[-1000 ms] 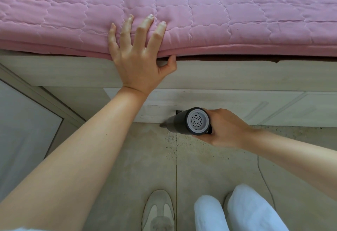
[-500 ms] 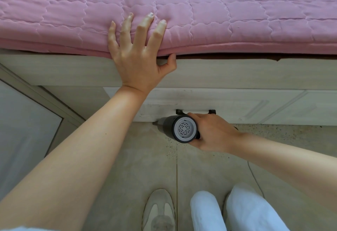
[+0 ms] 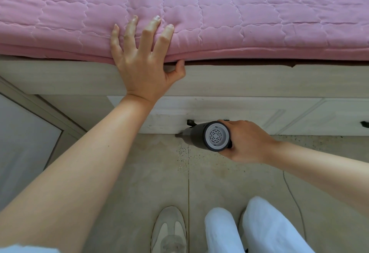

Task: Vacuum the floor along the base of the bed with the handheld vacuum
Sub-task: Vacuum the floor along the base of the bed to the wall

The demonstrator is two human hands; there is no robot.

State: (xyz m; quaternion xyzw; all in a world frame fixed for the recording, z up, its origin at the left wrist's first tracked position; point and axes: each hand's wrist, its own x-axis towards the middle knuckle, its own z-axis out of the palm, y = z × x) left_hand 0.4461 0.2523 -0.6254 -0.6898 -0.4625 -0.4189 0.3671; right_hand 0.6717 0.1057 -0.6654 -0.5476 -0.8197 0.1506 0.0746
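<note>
**Vacuum nozzle at the foot of the bed base**

The handheld vacuum [image 3: 207, 135] was low over the tiled floor [image 3: 139, 172], its narrow nozzle pointing left and touching, or almost touching, the seam where the floor met the white bed base [image 3: 239, 110]. The right hand [image 3: 247, 142] had its fingers wrapped around the dark body near the grey rear grille. The tool looked small, rigid and probably light, so one hand around the barrel seemed enough; the smooth casing could slip, so a full wrap was safer than a fingertip hold. Dark crumbs [image 3: 182, 152] lay on the tile just beside the nozzle, and more were scattered along the base to the right. The left hand [image 3: 143, 60] was spread flat on the edge of the pink quilted mattress pad [image 3: 259, 22], fingers straight, thumb under the edge, gripping nothing. A thin cord [image 3: 293, 196] ran over the floor near a white trouser leg [image 3: 269, 228] and a pale shoe [image 3: 169, 228].
</note>
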